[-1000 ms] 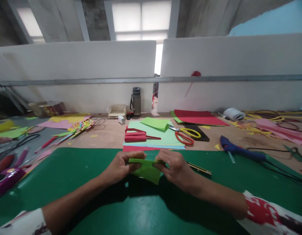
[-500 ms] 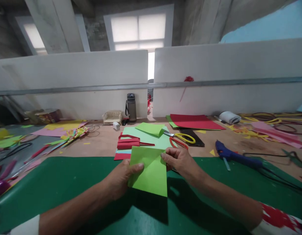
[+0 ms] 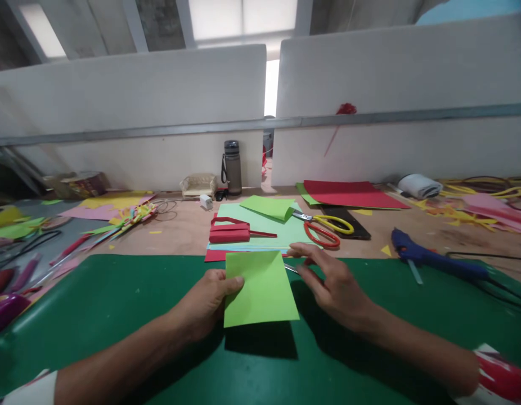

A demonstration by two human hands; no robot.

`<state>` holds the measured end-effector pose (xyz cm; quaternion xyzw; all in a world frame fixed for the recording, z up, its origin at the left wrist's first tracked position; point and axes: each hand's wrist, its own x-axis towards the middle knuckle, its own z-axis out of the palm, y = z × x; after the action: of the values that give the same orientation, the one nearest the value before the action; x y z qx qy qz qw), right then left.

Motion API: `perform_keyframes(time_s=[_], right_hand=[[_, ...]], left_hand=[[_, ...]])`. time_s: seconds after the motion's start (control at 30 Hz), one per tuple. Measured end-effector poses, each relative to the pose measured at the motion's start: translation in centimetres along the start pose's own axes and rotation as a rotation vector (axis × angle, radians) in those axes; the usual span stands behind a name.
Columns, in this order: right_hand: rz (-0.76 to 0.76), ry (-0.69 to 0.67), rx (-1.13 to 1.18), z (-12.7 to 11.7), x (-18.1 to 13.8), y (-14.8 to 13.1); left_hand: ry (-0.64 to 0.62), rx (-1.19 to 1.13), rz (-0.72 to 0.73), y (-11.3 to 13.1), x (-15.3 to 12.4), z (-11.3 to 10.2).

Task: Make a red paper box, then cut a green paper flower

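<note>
My left hand [image 3: 205,301] pinches the left edge of a light green paper sheet [image 3: 260,289] and holds it just above the dark green cutting mat [image 3: 117,304]. The thumb lies on top of the sheet. My right hand [image 3: 332,281] hovers to the right of the sheet with its fingers spread and loose, holding nothing. Its fingertips are close to a thin metal tool [image 3: 291,269] lying on the mat behind the sheet.
Behind the mat lie a stack of coloured paper [image 3: 260,233] with a red folded strip [image 3: 229,232], yellow and red scissors [image 3: 326,229], a blue glue gun [image 3: 429,259], red sheets [image 3: 353,194] and a grey bottle [image 3: 232,167]. Scraps and tools crowd the left side.
The green sheet has been unfolded and lowered toward the mat. My right hand has let go of its right edge and moved away to the right. My left hand keeps its hold.
</note>
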<state>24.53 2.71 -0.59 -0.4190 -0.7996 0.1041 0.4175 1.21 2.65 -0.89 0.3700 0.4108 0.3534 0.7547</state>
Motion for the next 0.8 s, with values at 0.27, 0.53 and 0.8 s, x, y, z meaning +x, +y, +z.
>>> perform_keyframes(time_s=[0.27, 0.53, 0.8], right_hand=[[-0.530, -0.206, -0.224, 1.0, -2.4, -1.0], [-0.350, -0.251, 0.078, 1.5, -3.6, -1.4], [-0.161, -0.273, 0.223, 1.0, -4.1, -2.2]], left_hand=[[-0.073, 0.137, -0.035, -0.2, -0.8, 0.0], [0.029, 1.328, 0.851, 1.5, -4.2, -2.4], [-0.285, 1.471, 0.830, -1.9, -3.9, -1.2]])
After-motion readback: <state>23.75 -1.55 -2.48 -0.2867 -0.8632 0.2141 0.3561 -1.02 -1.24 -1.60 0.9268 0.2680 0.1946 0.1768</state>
